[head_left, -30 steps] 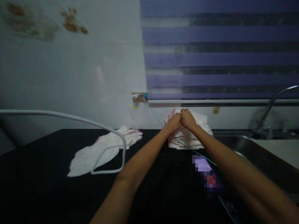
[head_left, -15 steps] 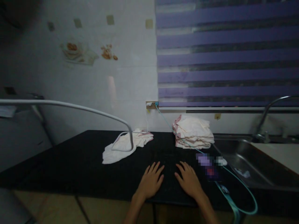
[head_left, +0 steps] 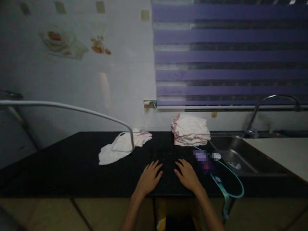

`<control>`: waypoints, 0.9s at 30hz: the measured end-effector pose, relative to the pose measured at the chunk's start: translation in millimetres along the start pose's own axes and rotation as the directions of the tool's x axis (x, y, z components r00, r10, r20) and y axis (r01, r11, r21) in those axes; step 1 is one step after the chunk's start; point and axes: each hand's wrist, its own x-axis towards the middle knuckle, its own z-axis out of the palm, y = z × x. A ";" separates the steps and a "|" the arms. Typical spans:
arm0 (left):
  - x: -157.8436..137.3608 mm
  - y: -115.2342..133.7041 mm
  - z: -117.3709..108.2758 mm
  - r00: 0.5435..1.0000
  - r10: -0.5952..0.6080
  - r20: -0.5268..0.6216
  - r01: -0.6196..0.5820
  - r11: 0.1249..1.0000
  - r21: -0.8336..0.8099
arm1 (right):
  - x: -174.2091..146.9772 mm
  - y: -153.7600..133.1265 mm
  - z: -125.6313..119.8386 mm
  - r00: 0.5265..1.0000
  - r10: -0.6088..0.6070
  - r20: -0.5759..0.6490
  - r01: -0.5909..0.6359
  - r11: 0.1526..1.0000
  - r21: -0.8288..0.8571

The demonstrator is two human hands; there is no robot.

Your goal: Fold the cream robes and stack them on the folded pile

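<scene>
My left hand (head_left: 149, 177) lies palm down on the black countertop (head_left: 72, 173), fingers spread, holding nothing. Beside it, a short gap to the right, my right hand (head_left: 187, 175) rests the same way on the counter. Beyond my right hand sits a stack of folded white cloths (head_left: 191, 130) with pinkish-red edges. A single crumpled white cloth (head_left: 115, 150) lies farther left, and the looped end of a white metal rod (head_left: 132, 138) stands over it. Neither hand touches the cloths.
Right of my hands lies a phone (head_left: 203, 160), partly pixelated, with a teal cable (head_left: 237, 179) and a strap hanging over the counter's front edge. A small white item (head_left: 216, 156) is beside it. Farther right are a steel sink (head_left: 260, 166) and curved faucet (head_left: 252, 120). A wall socket (head_left: 149, 103) holds plugs.
The view has shifted right and a little downward, so the scene appears farther left and higher. Both hands stay flat on the counter in the same pose.
</scene>
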 end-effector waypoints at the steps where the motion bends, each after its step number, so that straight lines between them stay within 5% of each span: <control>1: 0.3 -0.1 0.3 1.000 0.003 -0.001 -0.003 1.000 -0.004 | -1.0 0.0 -1.4 1.000 -0.001 0.002 0.001 1.000 0.002; 27: -3.3 -2.6 4.6 0.997 -0.003 -0.076 -0.001 0.998 -0.058 | -12.0 -3.6 -11.2 0.999 -0.044 0.030 0.044 0.999 -0.027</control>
